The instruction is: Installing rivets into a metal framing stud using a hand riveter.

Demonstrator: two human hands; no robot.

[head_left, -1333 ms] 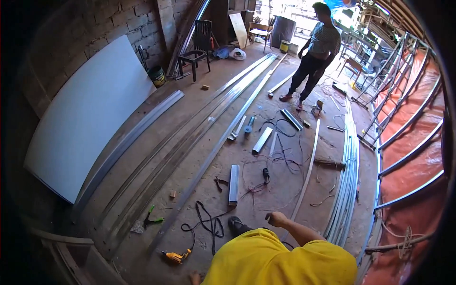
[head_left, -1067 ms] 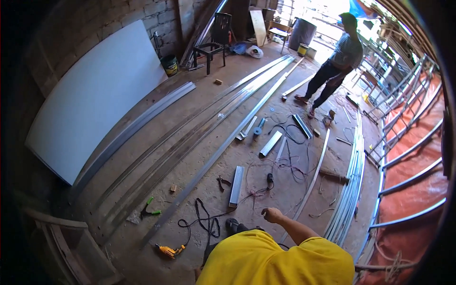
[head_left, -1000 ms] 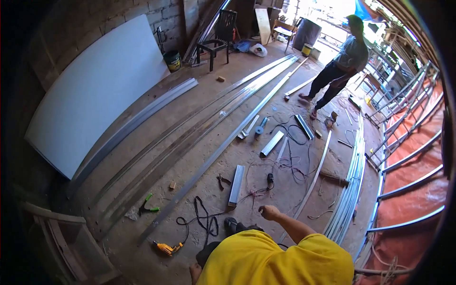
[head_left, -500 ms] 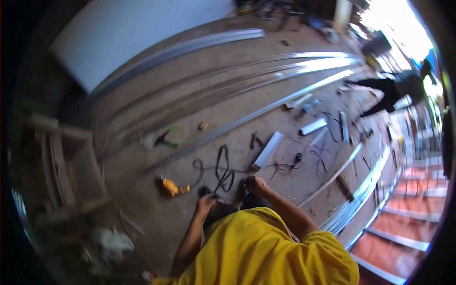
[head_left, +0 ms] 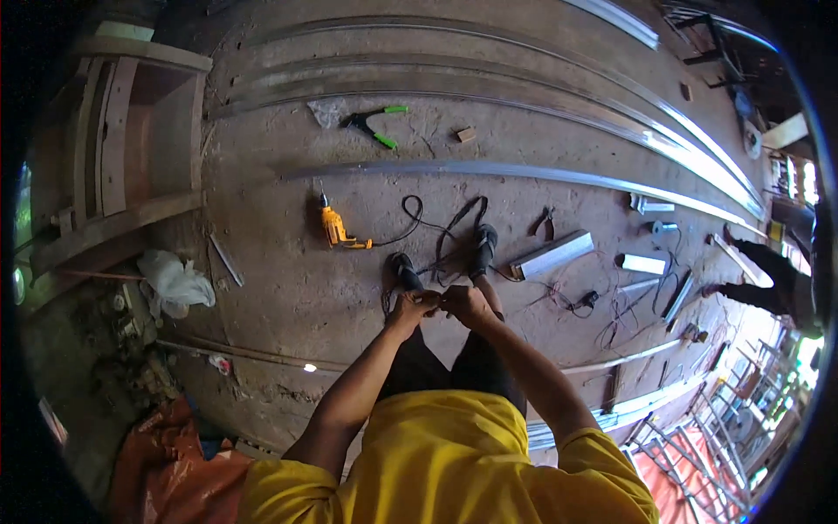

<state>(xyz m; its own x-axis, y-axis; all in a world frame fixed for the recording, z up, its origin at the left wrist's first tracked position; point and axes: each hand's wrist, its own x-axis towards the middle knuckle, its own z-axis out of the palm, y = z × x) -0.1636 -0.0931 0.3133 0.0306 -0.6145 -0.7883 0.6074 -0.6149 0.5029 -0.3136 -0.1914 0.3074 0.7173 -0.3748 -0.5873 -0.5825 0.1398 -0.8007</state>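
Hanging above the dark trousers [head_left: 482,365], the left hand [head_left: 412,309] and the right hand [head_left: 466,305] are held close together, perhaps so that something small can be handled between them; the fingers seem narrowly curled, but how tightly, and on what, cannot be told, since any held thing is hidden by the fingers themselves. Both hands are placed low and central, which probably lets them be watched easily. The yellow drill [head_left: 334,229] is laid on the floor [head_left: 288,279] beyond the left shoe [head_left: 404,271] and to its left, likely so that it can be reached without a step. Its bit [head_left: 322,188] is pointed away from the hands, presumably for safety, and the black cord [head_left: 478,203] is strewn in loose loops toward the right shoe [head_left: 485,249], perhaps for slack. A pale metal piece [head_left: 552,256] is set near that shoe, with dark pliers [head_left: 547,213] beside it, apparently handy. Past the drill, a long metal bar [head_left: 471,167] is laid flat, probably so that its whole length is supported
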